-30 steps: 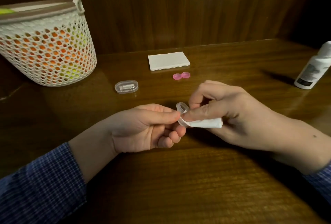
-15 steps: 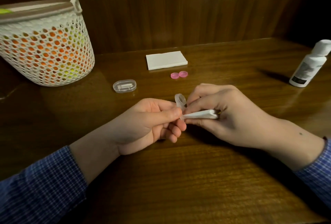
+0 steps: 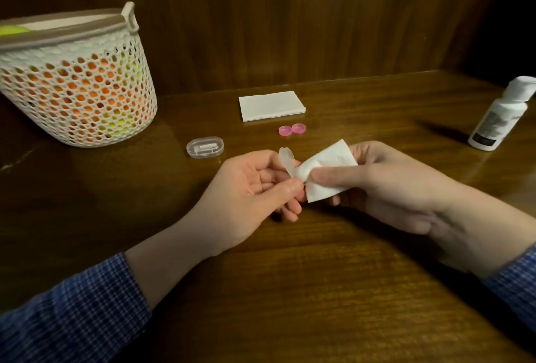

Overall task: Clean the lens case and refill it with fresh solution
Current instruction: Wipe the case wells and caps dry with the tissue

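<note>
Bench (image 3: 290,290): dark brown wood, visible grain; wall panel (image 3: 290,14) behind, same brown. Basket (image 3: 78,96), upper left of frame: white mesh, taupe rim, orange and yellow-green showing through holes. Tissue stack (image 3: 271,105), upper centre: white. Two caps (image 3: 291,129): pink. Small box (image 3: 205,147): clear. Lens case (image 3: 285,158), centre: translucent, colourless. Tissue (image 3: 327,168): white. Bottle (image 3: 501,116), right edge: white, grey-and-black label. Sleeves (image 3: 72,319): blue, fine white check.
</note>
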Tool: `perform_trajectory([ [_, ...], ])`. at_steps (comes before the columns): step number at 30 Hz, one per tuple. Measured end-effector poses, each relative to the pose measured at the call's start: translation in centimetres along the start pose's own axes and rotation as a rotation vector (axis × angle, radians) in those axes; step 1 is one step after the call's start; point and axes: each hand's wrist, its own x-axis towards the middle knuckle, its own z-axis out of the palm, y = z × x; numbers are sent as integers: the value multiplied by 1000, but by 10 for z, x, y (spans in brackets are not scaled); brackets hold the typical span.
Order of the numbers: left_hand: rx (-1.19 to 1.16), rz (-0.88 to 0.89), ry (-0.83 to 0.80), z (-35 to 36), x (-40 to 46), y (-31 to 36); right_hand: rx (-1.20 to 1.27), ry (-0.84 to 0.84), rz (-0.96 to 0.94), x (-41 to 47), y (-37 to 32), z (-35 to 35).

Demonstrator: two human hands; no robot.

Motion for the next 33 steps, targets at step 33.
perform_trajectory([
  [33,-238,-180,-287,-4,-2,9,-810,-164,-519,-11,-7,-17],
])
